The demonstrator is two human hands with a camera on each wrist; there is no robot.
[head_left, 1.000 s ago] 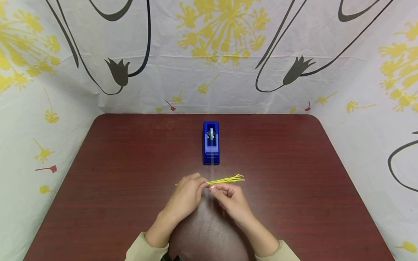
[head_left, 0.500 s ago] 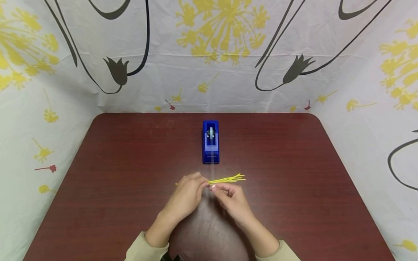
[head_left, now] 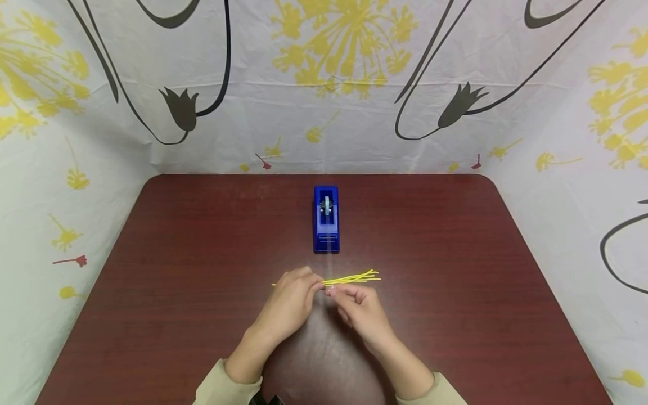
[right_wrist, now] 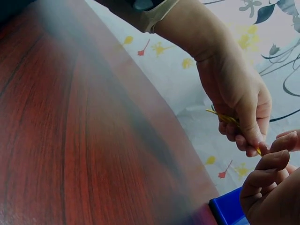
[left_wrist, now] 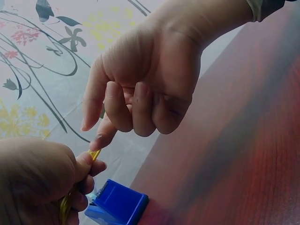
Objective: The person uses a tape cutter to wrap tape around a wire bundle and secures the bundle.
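Note:
My left hand (head_left: 288, 298) grips a bundle of thin yellow wires (head_left: 351, 278) above the table in the head view. Their loose ends fan out to the right, and one tip pokes out on the left. The right hand (head_left: 367, 318) has its thumb and index fingertips together at the bundle, just beside the left fingertips. In the left wrist view its index finger (left_wrist: 102, 137) reaches the wires while the other fingers curl inward. I cannot tell whether those right fingertips pinch anything. Across the right wrist view, the left hand (right_wrist: 241, 93) has wires running through its fingers.
A blue tape dispenser (head_left: 326, 232) with a roll of tape in it stands beyond the hands on the dark red wooden table (head_left: 202, 253). Pale cloth (head_left: 354, 140) printed with flowers hangs along the back and both sides.
The right thumb and index fingertip have shifted very slightly, and a small white glint at them has faded. The left hand and the yellow wires look almost unmoved.

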